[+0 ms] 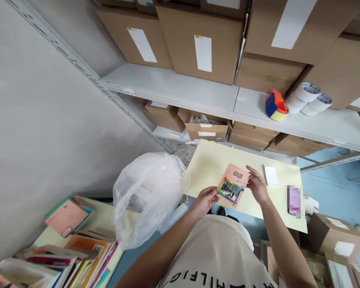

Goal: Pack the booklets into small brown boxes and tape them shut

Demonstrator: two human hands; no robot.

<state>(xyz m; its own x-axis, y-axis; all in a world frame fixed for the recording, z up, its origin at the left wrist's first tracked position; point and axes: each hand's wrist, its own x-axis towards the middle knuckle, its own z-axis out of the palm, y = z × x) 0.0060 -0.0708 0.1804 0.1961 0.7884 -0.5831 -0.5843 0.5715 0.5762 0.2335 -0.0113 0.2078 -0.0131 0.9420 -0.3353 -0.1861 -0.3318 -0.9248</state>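
A thin pink book [233, 185] with a dark picture framed in rainbow colours on its cover is held over the pale yellow table [210, 160]. My left hand [208, 201] pinches its lower left edge between thumb and fingers. At its right edge, my right hand [257, 185] grips the book with the thumb side, the index finger stretched out past the upper corner. To the right of that hand, a white pad or stack of cards [271, 175] lies on the table. Near the table's right end sits a blurred-out purple object [294, 201].
A translucent plastic bag [148, 196] bulges at the table's left. Books [87, 256] fill a side table. Tape rolls [307, 93] and a tape dispenser [276, 105] stand on the shelf [198, 89] ahead, below cardboard boxes [202, 40]. More boxes [336, 236] stand at right.
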